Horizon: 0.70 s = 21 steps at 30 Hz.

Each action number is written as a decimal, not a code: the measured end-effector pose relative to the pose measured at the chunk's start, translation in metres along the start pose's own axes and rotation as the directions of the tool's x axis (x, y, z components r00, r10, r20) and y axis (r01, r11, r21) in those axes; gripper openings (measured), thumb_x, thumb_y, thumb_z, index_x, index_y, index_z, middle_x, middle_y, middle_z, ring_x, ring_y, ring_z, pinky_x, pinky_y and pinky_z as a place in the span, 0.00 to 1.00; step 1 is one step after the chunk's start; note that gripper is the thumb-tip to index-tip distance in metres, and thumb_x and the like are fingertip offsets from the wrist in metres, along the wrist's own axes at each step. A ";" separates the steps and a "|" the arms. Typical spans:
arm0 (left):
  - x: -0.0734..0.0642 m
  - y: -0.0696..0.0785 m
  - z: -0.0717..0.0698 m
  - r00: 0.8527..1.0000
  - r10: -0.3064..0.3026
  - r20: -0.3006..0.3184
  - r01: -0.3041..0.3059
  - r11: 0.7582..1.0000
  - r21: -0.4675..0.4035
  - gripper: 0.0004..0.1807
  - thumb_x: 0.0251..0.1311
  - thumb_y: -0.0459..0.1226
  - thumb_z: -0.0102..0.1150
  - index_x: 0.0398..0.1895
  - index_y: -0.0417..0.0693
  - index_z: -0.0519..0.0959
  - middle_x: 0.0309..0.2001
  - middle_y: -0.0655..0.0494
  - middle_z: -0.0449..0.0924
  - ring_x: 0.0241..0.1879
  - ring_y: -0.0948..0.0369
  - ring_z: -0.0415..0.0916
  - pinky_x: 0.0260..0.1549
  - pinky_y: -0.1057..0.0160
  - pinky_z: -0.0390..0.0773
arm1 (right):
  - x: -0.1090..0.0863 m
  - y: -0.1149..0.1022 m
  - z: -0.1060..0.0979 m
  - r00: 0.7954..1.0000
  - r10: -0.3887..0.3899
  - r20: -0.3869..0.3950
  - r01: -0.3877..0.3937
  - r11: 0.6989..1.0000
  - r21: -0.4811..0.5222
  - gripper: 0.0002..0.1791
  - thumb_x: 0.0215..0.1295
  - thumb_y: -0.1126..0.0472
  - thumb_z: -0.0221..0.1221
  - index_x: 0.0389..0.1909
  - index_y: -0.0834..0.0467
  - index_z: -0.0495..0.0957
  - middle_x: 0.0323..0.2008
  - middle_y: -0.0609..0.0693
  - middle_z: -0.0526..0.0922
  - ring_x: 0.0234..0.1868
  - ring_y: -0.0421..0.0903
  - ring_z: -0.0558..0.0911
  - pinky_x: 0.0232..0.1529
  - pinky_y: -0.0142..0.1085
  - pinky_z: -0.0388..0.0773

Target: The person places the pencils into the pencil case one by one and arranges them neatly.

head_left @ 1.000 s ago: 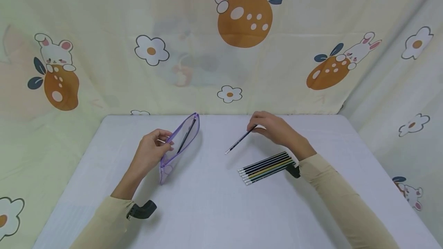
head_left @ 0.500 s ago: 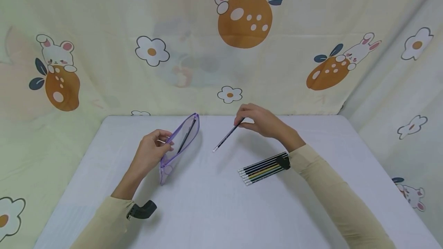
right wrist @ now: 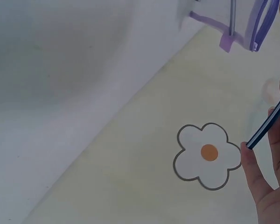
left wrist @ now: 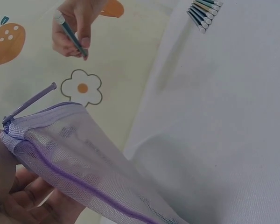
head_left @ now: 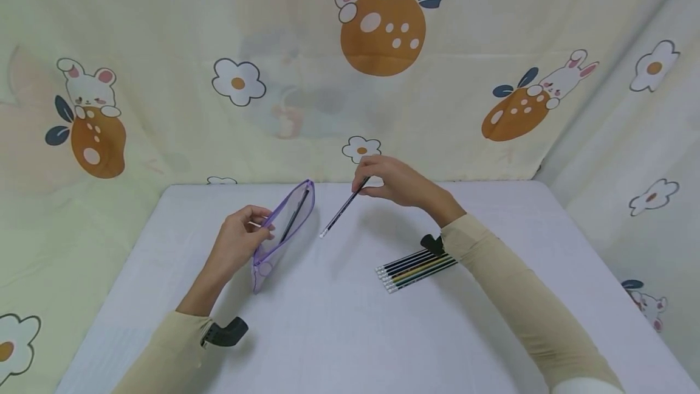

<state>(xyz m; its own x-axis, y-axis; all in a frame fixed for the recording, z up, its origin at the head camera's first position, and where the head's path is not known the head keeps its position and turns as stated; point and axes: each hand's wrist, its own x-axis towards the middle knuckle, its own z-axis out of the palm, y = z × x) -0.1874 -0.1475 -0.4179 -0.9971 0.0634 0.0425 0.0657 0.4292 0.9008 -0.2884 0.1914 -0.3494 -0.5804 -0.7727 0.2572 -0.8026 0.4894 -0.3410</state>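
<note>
My left hand (head_left: 240,237) holds a purple-edged mesh zip pouch (head_left: 284,224) by its side, with the pouch's mouth spread apart. A dark pencil (head_left: 295,216) lies inside it. In the left wrist view the mesh of the pouch (left wrist: 93,158) and its zip pull (left wrist: 32,101) show close up. To the right, my right hand (head_left: 396,182) pinches another dark pencil (head_left: 343,208) near one end, above the table. Its white eraser end points down and left towards the pouch, still apart from it. The right wrist view shows that pencil (right wrist: 266,123) between thumb and fingers.
Several pencils (head_left: 410,269) lie side by side on the white table (head_left: 339,333), erasers to the left, partly under my right wrist. One among them is yellow. A patterned curtain (head_left: 175,114) rises behind the table's back edge.
My right hand has moved left and slightly up with the pencil, bringing it closer to the pouch. My left hand and the pouch stay in place.
</note>
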 end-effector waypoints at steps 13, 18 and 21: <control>0.000 0.001 0.000 1.000 -0.008 -0.001 0.008 1.000 -0.002 0.14 0.65 0.27 0.58 0.54 0.37 0.78 0.44 0.39 0.82 0.42 0.45 0.84 0.30 0.68 0.79 | 0.032 -0.007 0.002 0.999 -0.003 0.039 0.004 1.000 -0.027 0.08 0.62 0.63 0.70 0.41 0.49 0.88 0.41 0.43 0.81 0.48 0.43 0.77 0.54 0.39 0.78; 0.000 0.002 0.001 1.000 -0.014 -0.008 0.015 1.000 0.011 0.15 0.65 0.28 0.58 0.54 0.39 0.78 0.44 0.41 0.83 0.41 0.48 0.84 0.30 0.67 0.79 | 0.044 -0.010 0.004 0.998 -0.002 0.056 0.004 0.999 -0.035 0.08 0.62 0.62 0.70 0.42 0.50 0.88 0.41 0.43 0.81 0.48 0.43 0.77 0.55 0.37 0.77; 0.000 0.002 0.001 1.000 -0.018 -0.012 0.018 1.000 0.011 0.14 0.65 0.28 0.58 0.54 0.39 0.78 0.44 0.41 0.83 0.42 0.47 0.84 0.30 0.67 0.80 | 0.050 -0.012 0.005 0.998 -0.001 0.060 0.005 0.998 -0.056 0.08 0.63 0.62 0.70 0.42 0.51 0.89 0.42 0.44 0.81 0.49 0.43 0.77 0.55 0.37 0.77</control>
<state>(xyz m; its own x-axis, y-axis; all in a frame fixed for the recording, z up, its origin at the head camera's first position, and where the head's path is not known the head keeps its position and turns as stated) -0.1876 -0.1457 -0.4165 -0.9985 0.0449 0.0315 0.0480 0.4398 0.8968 -0.3072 0.1446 -0.3372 -0.5699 -0.7962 0.2031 -0.8118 0.5075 -0.2888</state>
